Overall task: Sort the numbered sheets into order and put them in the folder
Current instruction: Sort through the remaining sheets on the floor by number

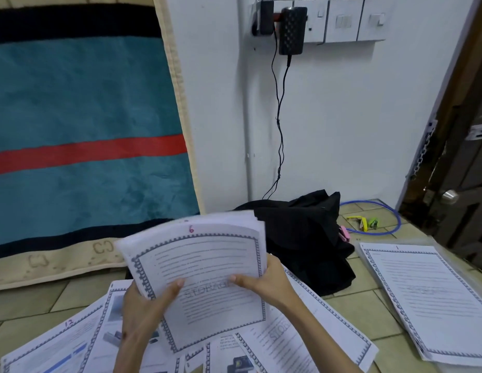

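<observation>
Both hands, left [142, 305] and right [264, 281], pinch the bowed sheaf topped by sheet 6 [202, 281]; loosely aligned sheets could slip onto the loose sheets on the floor [309, 327].

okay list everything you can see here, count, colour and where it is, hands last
white bordered sheets held up, top one marked 6: a bunch, centre
loose white sheets on the tiled floor, one marked 12: several, spread below the bunch
white sheet marked 1 on a clear plastic folder: one stack, right
black cloth heap: one, by the wall
teal blanket with red and black stripes: one, left
black plug adapters with cables: two, on wall sockets
blue cable loop: one, floor near door
yellow and green staplers: two, inside the loop
brown wooden door: one, right edge
hands: left hand and right hand grip the bunch
</observation>
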Demonstrator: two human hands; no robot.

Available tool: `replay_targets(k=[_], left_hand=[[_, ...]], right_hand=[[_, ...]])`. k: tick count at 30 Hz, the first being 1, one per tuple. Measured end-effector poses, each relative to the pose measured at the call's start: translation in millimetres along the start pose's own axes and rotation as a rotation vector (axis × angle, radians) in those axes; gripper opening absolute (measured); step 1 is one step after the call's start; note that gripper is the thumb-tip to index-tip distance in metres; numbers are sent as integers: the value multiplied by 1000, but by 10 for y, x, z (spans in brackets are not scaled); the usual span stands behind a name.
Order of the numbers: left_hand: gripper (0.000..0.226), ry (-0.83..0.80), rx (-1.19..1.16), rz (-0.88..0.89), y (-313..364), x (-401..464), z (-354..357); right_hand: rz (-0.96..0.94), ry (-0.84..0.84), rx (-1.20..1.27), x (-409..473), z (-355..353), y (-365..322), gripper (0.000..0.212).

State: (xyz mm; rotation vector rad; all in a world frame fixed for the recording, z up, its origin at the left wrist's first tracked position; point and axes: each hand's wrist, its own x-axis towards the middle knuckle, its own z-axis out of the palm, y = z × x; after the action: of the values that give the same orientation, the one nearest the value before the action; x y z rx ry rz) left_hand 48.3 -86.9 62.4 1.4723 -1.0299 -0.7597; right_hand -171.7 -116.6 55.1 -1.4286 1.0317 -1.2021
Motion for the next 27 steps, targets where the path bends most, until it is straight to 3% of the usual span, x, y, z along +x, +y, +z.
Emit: replay_targets(k=[4, 11, 18, 22, 25, 27], left_hand=[[20, 19, -16, 41, -27, -32, 17], [18, -44, -100, -58, -167, -50, 48], [17, -78, -135, -26, -165, -19, 14], [17, -94, -112, -12, -210, 53, -58], [16, -118, -148, -24, -230, 72, -56], [34, -123, -157, -42, -243, 64, -42]], right_hand=[[-37, 44, 11, -13, -68, 30, 37], [48, 11, 12, -55, -65, 134, 17], [49, -22, 72, -68, 37, 143, 35], [-4, -4, 139, -57, 20, 77, 62], [1, 9, 103, -36, 31, 74, 31], [27, 9, 91, -22, 61, 94, 19]])
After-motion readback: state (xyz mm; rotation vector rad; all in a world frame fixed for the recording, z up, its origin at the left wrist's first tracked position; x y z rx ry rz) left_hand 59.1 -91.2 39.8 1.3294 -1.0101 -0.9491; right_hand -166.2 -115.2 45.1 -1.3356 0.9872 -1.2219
